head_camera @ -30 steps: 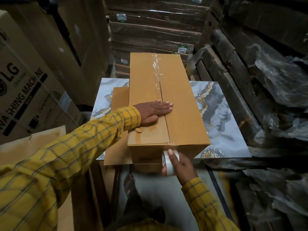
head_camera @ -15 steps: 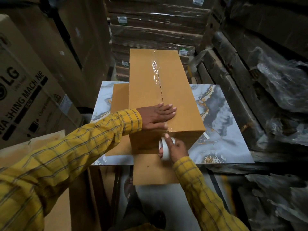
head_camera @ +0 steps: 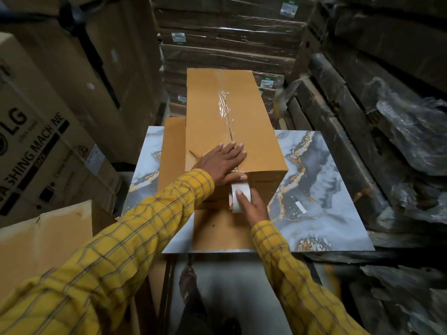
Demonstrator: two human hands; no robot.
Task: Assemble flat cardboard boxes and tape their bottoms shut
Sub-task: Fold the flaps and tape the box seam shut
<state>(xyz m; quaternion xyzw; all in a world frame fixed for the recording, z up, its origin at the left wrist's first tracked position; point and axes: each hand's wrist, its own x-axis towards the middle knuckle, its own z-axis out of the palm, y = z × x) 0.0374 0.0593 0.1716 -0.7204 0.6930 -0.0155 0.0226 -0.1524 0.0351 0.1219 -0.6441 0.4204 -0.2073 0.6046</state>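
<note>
- Pressing flat on the near end of the box top, the left hand point(head_camera: 219, 163) is being kept spread, fingers straight, across the centre seam, with the thumb lying at the near edge.
- A roll of clear tape point(head_camera: 238, 196) is being gripped by the right hand point(head_camera: 251, 205), index finger laid over the roll's rim, against the near end face of the cardboard box point(head_camera: 232, 122) just under the left thumb.
- The strip of tape point(head_camera: 226, 102) is being shown running along the seam from the far end toward the left hand, wrinkled and shiny midway; the seam just beyond the fingertips is looking slightly open.
- The box is being supported bottom-up on the marble-patterned counter point(head_camera: 314, 184), on top of flat cardboard sheets point(head_camera: 173, 146) that are sticking out at its left and near sides.
- The step in hand is being judged as finishing the bottom seam: the tape is being carried over the near edge and down the end face.
- The next move is likely being set up as tearing or cutting the tape free; firm pressure from the left hand and a taut pull on the roll would be called for, then the loose end would need smoothing down.
- Stacked flat cartons point(head_camera: 225, 44) are being seen behind, and a printed appliance carton point(head_camera: 36, 151) at the left.
</note>
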